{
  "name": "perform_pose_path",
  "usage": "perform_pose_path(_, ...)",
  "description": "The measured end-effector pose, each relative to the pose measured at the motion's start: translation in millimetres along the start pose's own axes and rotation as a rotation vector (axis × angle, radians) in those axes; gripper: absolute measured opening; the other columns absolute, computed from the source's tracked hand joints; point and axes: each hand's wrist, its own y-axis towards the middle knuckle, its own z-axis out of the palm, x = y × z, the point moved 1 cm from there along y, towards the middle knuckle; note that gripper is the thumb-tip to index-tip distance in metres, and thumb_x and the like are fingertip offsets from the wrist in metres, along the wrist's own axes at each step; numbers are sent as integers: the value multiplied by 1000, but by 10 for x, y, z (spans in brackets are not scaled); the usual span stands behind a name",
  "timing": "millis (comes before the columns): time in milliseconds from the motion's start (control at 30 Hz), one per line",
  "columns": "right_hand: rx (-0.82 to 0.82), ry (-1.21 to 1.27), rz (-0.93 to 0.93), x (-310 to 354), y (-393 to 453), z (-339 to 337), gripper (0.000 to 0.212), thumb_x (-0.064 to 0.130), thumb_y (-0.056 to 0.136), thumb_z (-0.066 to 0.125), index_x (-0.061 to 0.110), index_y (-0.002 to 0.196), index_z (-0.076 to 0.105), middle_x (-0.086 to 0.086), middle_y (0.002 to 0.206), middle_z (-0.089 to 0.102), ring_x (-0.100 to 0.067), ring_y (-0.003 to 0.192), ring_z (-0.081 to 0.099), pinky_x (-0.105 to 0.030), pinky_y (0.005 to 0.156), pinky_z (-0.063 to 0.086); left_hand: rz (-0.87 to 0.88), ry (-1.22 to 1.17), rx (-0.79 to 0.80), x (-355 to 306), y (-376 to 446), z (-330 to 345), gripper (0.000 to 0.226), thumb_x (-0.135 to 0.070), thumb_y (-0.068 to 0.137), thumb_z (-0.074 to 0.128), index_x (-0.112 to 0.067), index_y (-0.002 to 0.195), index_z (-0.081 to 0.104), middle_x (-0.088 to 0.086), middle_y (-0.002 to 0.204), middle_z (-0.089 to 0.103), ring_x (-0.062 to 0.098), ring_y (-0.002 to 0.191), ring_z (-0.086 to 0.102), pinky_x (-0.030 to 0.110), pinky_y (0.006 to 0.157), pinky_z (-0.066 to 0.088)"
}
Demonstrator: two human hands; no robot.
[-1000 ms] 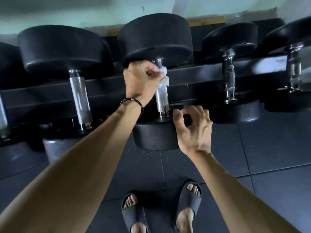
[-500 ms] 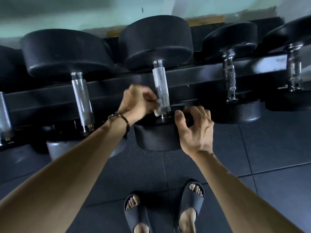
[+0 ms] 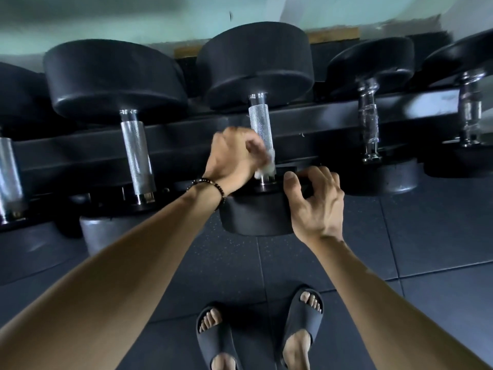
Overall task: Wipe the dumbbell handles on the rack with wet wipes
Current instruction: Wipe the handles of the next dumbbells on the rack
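- Presently the left hand (image 3: 234, 158) has its grip closed on the wet wipe (image 3: 266, 166), wrapped round the near end of the middle dumbbell handle (image 3: 260, 124).
- That handle runs from the rack's (image 3: 306, 113) front edge toward its back, so the unwiped length lies beyond the grip.
- The right hand (image 3: 314, 201) grips the dumbbell's near head (image 3: 253, 217), likely steadying it.
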Motion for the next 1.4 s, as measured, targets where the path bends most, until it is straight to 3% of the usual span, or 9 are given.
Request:
perform_pose_path(100,13,11,11,-4,11,4,46,63,79,37,21,74,56,0,85,60,-22,92,49,-50,85,45,37,-53,-203,-34,127,-6,8,-15,73,80,-16,71,73,-17,61,62,-8,56,57,8,60,44)
perform_pose_path(200,9,9,5,-5,11,3,40,62,79,38,25,72,51,1,84,58,-23,91,49,-51,84,45,184,70,16,39,25,66,5,-18,73,79,-21,76,77,-12,72,67,0,64,60,17,63,48)
perform_pose_path(333,5,19,12,-1,10,3,41,62,78,39,24,72,51,3,84,58,-21,91,48,-50,84,46,276,213,267,35,50,41,7,-23,79,80,-19,83,79,-9,75,61,5,67,59,5,61,34)
perform_pose_path(533,27,25,24,-12,11,8,56,66,78,38,16,78,64,2,89,62,-21,95,49,-51,85,46,276,194,-124,-62,257,57,9,-17,82,73,-16,88,80,3,90,71,15,83,62,19,77,45)
perform_pose_path(733,17,-7,10,-30,16,2,58,64,79,38,14,79,66,-1,86,62,-24,93,50,-50,83,46,362,273,176,97,5,70,33,-25,80,80,-14,111,76,4,97,65,11,81,59,7,79,35)
perform_pose_path(967,0,22,14,-34,15,9,56,64,79,40,15,78,67,1,87,63,-24,92,51,-50,83,46,232,181,-206,-78,282,62,19,-23,83,73,-18,100,80,8,97,70,23,92,62,25,87,44)
perform_pose_path(1133,-4,1,-3,-43,18,11,56,64,80,39,14,76,65,1,84,62,-23,89,50,-48,82,46,293,170,28,-34,49,66,17,-29,84,75,-20,98,80,2,98,73,19,87,67,17,80,42)
perform_pose_path(1300,-18,14,-7,-47,14,17,55,64,80,41,15,76,66,3,84,61,-21,88,49,-47,82,46,182,120,-384,-30,343,55,22,-20,85,69,-19,105,78,10,87,72,26,78,64,19,77,43)
perform_pose_path(1400,-12,10,-13,-50,15,21,57,64,80,40,14,76,66,1,85,62,-22,88,50,-47,82,46,222,163,-330,-3,249,101,20,-21,87,70,-20,105,78,9,85,69,25,78,61,23,78,45)
